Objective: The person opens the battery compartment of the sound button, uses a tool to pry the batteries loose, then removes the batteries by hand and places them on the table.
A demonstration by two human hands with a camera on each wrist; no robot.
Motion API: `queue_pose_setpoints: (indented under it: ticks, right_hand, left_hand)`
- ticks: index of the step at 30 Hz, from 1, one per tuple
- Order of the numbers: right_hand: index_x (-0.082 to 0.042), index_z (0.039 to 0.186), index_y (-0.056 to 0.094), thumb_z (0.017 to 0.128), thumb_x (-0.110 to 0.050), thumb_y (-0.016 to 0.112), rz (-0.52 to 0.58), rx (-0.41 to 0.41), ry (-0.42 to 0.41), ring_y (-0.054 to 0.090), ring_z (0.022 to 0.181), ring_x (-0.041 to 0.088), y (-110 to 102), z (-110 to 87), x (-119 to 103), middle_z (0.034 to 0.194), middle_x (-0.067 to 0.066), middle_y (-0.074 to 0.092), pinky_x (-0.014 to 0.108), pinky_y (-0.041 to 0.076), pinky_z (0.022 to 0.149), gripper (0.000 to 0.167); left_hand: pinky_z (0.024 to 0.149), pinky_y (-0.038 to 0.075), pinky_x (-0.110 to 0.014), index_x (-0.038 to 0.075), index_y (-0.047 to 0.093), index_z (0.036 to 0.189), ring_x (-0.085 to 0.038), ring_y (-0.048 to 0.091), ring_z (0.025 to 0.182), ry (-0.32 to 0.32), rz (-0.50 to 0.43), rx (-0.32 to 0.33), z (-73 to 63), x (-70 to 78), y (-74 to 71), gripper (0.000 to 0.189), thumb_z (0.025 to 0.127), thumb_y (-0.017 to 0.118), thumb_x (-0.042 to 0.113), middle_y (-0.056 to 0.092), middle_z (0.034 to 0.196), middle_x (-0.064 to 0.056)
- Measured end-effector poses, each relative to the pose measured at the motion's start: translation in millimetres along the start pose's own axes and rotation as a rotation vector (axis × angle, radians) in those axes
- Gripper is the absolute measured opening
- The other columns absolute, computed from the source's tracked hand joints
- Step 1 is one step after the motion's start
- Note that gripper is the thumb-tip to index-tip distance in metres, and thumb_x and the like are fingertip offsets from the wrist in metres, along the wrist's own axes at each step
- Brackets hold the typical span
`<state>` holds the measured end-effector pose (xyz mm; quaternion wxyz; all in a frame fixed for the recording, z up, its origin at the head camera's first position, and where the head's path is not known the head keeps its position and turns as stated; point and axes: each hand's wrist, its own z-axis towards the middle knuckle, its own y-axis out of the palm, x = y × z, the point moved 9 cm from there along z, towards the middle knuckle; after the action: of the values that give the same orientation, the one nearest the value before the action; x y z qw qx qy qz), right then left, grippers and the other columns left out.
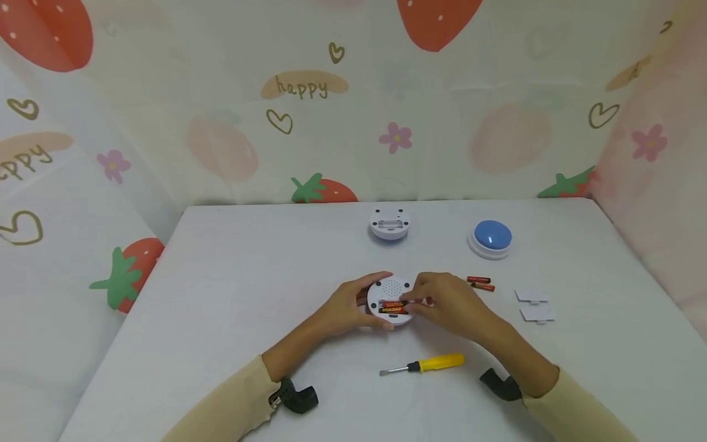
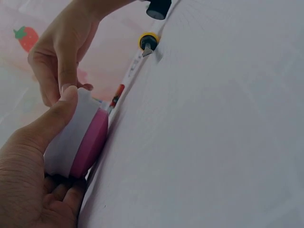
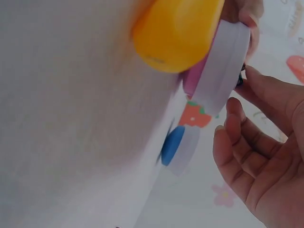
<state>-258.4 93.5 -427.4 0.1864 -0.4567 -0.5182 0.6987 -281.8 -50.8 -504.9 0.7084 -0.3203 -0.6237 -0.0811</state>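
A round white push-button device (image 1: 393, 286) lies with its pink button (image 2: 91, 142) downward and its battery compartment facing up. Around its left side my left hand (image 1: 345, 307) grips it, thumb on the near edge and fingers at the far edge. Two red-and-black batteries (image 1: 391, 307) show side by side in the compartment. My right hand (image 1: 450, 304) pinches the right end of a battery between thumb and forefinger. Its other fingers are curled beside the device in the right wrist view, where only a dark bit of battery (image 3: 240, 80) shows.
Behind stands another upturned white device (image 1: 390, 224) with a bare battery slot. A blue-topped button (image 1: 491, 238) is at the back right. Loose batteries (image 1: 481, 283) and two white covers (image 1: 534, 306) lie to the right. Nearer me is a yellow-handled screwdriver (image 1: 436, 362).
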Motion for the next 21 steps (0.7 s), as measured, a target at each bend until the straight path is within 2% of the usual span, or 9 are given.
queue_pose_setpoints:
  ticks: [8,15,21]
  right_hand:
    - [-0.016,0.108,0.082,0.087,-0.014,0.081,-0.086,0.023,-0.024,0.059,0.078,0.01,1,1.5,-9,0.089,-0.007,0.069,0.02,0.054,0.071,0.021]
    - [-0.018,0.107,0.082,0.086,-0.013,0.082,-0.174,0.038,-0.025,0.061,0.08,0.01,3,1.8,-13,0.091,-0.006,0.07,0.019,0.056,0.074,0.021]
    - [-0.015,0.106,0.081,0.086,-0.015,0.082,-0.266,0.053,-0.04,0.067,0.088,0.016,3,-1.1,-21,0.097,0.0,0.073,0.028,0.06,0.081,0.02]
  left_hand:
    - [0.11,0.043,-0.025,0.023,0.045,0.154,-0.012,0.052,0.134,0.008,-0.007,0.006,-0.2,-0.7,-1.2,0.093,0.074,0.093,0.024,0.048,0.153,0.003]
    - [0.109,0.044,-0.026,0.022,0.045,0.154,-0.012,0.054,0.132,0.01,-0.02,0.008,-0.6,-0.6,-1.5,0.094,0.073,0.094,0.023,0.049,0.152,0.003]
    - [0.108,0.045,-0.025,0.024,0.045,0.153,-0.011,0.055,0.13,0.019,-0.008,0.004,0.0,-0.9,-0.3,0.093,0.074,0.094,0.022,0.05,0.152,0.003]
